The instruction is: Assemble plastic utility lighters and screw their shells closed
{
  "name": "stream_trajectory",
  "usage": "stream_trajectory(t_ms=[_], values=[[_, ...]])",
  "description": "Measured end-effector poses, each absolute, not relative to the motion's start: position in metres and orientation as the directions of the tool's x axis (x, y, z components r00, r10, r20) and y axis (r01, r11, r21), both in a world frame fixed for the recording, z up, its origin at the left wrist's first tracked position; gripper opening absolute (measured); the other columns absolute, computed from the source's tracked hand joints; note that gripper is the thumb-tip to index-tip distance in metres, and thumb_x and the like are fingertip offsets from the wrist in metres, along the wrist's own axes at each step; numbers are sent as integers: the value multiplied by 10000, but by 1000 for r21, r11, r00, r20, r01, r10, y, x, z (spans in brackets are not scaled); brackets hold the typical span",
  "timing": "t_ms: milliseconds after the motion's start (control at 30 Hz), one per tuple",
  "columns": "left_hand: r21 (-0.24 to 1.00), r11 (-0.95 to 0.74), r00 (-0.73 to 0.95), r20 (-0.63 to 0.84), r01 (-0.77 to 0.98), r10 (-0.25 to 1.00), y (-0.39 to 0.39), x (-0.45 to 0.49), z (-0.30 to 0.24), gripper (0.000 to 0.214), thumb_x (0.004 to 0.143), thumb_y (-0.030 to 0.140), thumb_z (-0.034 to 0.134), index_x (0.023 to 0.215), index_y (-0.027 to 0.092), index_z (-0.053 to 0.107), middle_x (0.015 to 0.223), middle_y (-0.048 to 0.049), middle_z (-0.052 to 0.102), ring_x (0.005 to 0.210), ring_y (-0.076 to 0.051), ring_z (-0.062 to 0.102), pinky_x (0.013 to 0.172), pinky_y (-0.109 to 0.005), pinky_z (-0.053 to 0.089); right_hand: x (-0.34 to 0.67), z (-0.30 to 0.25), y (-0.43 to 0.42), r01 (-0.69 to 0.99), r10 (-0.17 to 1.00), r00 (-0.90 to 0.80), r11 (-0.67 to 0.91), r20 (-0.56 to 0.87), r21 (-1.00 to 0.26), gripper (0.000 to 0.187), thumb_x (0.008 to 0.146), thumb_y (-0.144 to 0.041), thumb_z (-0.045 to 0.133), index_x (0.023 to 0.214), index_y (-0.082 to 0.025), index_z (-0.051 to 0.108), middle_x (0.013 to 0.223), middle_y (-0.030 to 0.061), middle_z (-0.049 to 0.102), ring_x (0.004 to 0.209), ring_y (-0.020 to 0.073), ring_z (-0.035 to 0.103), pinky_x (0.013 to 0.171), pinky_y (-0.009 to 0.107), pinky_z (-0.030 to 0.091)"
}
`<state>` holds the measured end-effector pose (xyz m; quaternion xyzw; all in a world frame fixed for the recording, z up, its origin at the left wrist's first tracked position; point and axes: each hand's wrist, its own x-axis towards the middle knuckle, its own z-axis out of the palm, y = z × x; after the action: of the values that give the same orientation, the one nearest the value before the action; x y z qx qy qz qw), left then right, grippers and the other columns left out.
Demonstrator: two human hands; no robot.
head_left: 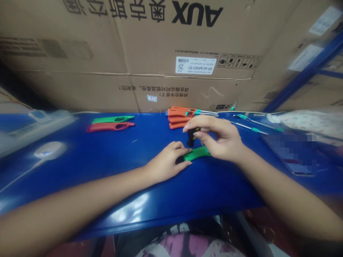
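A green plastic handle shell lies flat on the blue table in front of me. My left hand presses down on its left end, fingers curled around it. My right hand pinches a small black-handled screwdriver held upright, with its thin tip down on the green shell between my two hands.
A green shell and a red shell lie at the back left. A stack of orange shells sits behind my hands. Metal rods with teal ends lie at the back right beside a phone. Large cardboard boxes wall the far edge.
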<state>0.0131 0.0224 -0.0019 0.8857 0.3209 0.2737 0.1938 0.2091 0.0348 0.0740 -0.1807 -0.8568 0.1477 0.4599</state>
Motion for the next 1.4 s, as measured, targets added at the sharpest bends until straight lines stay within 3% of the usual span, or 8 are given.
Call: stream_trajectory(t_ms=[133, 300, 567, 833, 1033, 1167, 1233, 1400], values=[[525, -715, 643, 357, 462, 678, 22, 14, -1, 298, 916, 299, 673, 1185, 171, 685, 1036, -78, 626, 1014, -243, 596, 935, -416, 520, 205, 76, 31, 233, 342, -524, 938, 780, -255, 208, 932, -159, 604, 1109, -230, 687, 983, 54, 736, 952, 196, 684, 855, 343, 561], [535, -707, 646, 343, 463, 682, 22, 14, 1, 240, 910, 285, 681, 1119, 170, 707, 1015, -70, 629, 989, -231, 591, 931, -405, 520, 203, 74, 31, 342, 349, -401, 915, 847, -215, 138, 860, -291, 740, 976, -222, 710, 818, 31, 645, 620, 130, 542, 591, 281, 515], [521, -717, 642, 362, 463, 676, 22, 14, 0, 329, 908, 299, 686, 1210, 168, 681, 983, -63, 633, 973, -228, 596, 918, -405, 524, 209, 75, 32, 142, 559, -560, 792, 612, -594, 351, 994, -208, 500, 1336, -247, 566, 1139, 79, 648, 805, 135, 635, 597, 236, 535], [536, -704, 641, 345, 466, 686, 23, 14, -1, 252, 916, 300, 672, 1136, 186, 715, 1115, -98, 662, 1068, -262, 611, 965, -454, 515, 207, 75, 32, 309, 412, -484, 906, 772, -290, 269, 845, -331, 753, 1085, -235, 681, 925, 44, 674, 654, 136, 550, 599, 286, 516], [531, -713, 634, 368, 457, 680, 22, 14, -1, 258, 911, 295, 681, 1141, 185, 717, 1066, -84, 661, 1019, -244, 613, 945, -424, 524, 205, 75, 28, 133, 553, -575, 791, 604, -597, 337, 992, -264, 520, 1322, -224, 570, 1133, 90, 672, 859, 161, 655, 649, 266, 552], [538, -704, 632, 355, 465, 689, 22, 15, -1, 311, 906, 297, 687, 1186, 161, 699, 1039, -85, 651, 989, -238, 607, 941, -416, 523, 204, 73, 34, 261, 480, -409, 877, 776, -404, 204, 837, -273, 752, 1012, -203, 672, 933, 45, 679, 755, 150, 609, 609, 258, 512], [538, -702, 631, 354, 466, 690, 23, 14, -1, 335, 907, 301, 687, 1211, 159, 688, 1019, -79, 642, 974, -231, 600, 939, -414, 523, 206, 73, 36, 286, 457, -433, 887, 777, -362, 224, 867, -272, 718, 1076, -212, 665, 964, 49, 679, 729, 141, 592, 621, 269, 512], [521, -714, 638, 360, 468, 681, 23, 14, -1, 343, 916, 308, 675, 1230, 169, 682, 1037, -81, 642, 990, -236, 587, 941, -422, 513, 207, 74, 33, 122, 542, -576, 797, 612, -591, 335, 1002, -243, 487, 1331, -222, 550, 1093, 75, 661, 801, 142, 639, 655, 271, 537]])
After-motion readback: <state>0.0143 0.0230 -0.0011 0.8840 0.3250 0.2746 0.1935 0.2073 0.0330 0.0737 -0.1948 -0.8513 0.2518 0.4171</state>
